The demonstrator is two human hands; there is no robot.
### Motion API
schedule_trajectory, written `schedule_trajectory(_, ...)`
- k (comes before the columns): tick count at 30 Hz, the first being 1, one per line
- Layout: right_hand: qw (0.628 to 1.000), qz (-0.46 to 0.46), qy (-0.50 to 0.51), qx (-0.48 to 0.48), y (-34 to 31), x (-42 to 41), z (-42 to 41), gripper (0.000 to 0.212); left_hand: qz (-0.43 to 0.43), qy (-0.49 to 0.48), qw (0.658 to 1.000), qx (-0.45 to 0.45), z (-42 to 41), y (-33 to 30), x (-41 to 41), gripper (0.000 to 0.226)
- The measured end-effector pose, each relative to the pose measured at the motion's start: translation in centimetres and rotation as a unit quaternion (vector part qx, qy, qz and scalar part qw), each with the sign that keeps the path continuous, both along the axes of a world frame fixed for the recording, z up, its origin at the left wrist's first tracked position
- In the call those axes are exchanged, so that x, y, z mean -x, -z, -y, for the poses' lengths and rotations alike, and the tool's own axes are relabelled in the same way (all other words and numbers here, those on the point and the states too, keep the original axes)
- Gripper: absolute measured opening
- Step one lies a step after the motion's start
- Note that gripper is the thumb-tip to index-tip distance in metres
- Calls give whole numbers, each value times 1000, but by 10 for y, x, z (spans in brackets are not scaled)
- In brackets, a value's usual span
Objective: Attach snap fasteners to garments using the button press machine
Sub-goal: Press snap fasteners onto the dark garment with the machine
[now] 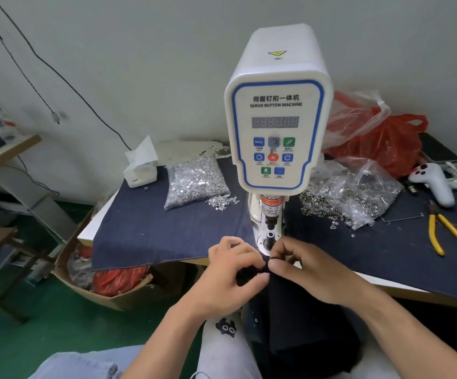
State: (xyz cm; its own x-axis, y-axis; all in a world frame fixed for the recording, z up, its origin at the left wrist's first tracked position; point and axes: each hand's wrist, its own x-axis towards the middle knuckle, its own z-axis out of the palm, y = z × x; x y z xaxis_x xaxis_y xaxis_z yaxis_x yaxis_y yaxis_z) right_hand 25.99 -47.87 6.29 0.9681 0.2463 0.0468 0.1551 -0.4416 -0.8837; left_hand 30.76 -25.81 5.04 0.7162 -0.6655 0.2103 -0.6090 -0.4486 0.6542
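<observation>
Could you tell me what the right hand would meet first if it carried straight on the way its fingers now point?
Probably the left hand: the right hand points leftward, both pinching the dark garment fingertip to fingertip.

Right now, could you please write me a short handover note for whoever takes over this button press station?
Left hand: pinches the edge of the black garment, grip closed on the fabric.
Right hand: pinches the same edge just in front of the lower die.
The garment hangs from the table edge into the lap; it is not yet over the die.
Button machine: display shows no clear count.
Supplies: bag of silver caps left of the machine, bag of ring parts right, yellow pliers far right.
Done: eyelets show lower on the garment.
Left: position the edge on the die and press.
</observation>
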Motion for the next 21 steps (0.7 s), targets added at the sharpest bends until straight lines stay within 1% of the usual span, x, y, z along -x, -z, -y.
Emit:
schedule_trajectory(2,998,6,-10,56,-3,-1,4,14,-7,6,1000,12,-5,-4,-3,10)
schedule_trajectory(3,995,-1,-14,95,-5,-1,9,14,-25,9,999,30,-9,-6,-6,9)
schedule_trajectory(6,984,-22,-39,175,-7,2,20,11,-114,33,989,88,-13,-11,-10,12)
schedule_trajectory(8,974,7,-56,221,-4,3,22,15,-184,48,973,127,-13,-14,-10,18)
schedule_trajectory(10,968,32,-40,245,-1,4,21,16,-227,37,964,131,-11,-14,-11,24)
schedule_trajectory(11,971,29,-31,234,0,4,23,16,-217,28,970,110,-11,-12,-13,26)
schedule_trajectory(13,981,13,-36,191,2,3,28,18,-134,13,990,31,-10,-4,-20,26)
schedule_trajectory(14,985,4,-32,171,3,1,30,20,-100,3,995,-2,-8,0,-23,27)
schedule_trajectory(15,989,-7,-21,144,5,0,31,19,-96,-13,995,-21,-7,3,-27,27)
schedule_trajectory(18,998,-47,17,26,9,-6,35,11,-176,-40,983,-22,-5,6,-36,22)
schedule_trajectory(20,997,-73,28,-28,13,-9,36,11,-193,-31,980,-26,-6,8,-38,24)
schedule_trajectory(21,996,-82,30,-36,14,-9,36,13,-191,-29,981,-35,-5,6,-40,24)
